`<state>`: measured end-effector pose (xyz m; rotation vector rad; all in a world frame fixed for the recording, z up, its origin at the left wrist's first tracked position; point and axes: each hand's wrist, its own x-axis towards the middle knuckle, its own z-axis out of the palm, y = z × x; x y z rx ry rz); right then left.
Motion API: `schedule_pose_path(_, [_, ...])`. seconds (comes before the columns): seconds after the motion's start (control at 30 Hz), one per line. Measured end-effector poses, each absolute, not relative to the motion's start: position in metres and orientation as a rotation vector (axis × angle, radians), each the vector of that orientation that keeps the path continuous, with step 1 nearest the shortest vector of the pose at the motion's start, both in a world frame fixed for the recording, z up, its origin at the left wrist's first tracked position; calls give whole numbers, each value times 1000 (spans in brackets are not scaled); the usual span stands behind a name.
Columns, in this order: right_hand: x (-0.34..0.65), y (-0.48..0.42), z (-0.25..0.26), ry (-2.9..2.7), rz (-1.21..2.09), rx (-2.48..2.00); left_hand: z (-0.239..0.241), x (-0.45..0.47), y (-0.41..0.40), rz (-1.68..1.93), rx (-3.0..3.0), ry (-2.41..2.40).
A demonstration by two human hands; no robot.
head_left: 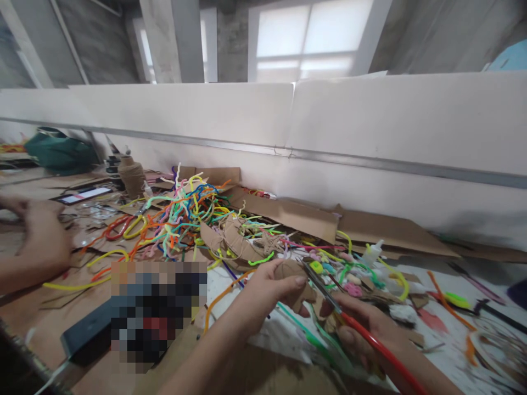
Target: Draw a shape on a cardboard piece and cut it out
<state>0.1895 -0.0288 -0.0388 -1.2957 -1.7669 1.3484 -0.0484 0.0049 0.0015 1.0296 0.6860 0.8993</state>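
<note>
My left hand (263, 288) pinches a small cut piece of brown cardboard (290, 271) between thumb and fingers. In my right hand (366, 329) are scissors with long red handles (379, 343). Their metal blades (319, 285) point up and to the left, along the right side of the cardboard piece; whether they touch it I cannot tell. Just behind my hands lie cardboard cut-outs (236, 241) with twine on them. A large tangled heap of coloured pipe cleaners (185, 211) stands behind and to the left.
Another person's hand and forearm (35, 241) rest at the left. Red-and-yellow-handled scissors (123, 226), a twine spool (132, 176) and a phone (85, 195) lie nearby. Flat cardboard (296, 211) lines the white partition (370, 118). A white glue bottle (373, 252) lies at right. A dark power bank (99, 323) sits front left.
</note>
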Motion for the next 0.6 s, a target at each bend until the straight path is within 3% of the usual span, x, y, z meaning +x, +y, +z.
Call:
schedule_pose_path(0.3, [185, -30, -32, -1812, 1223, -1193, 8, -53, 5, 842, 1099, 647])
schedule_pose_path(0.6, [190, -28, -41, -1761, 1344, -1195, 3, -55, 8, 815, 1129, 679])
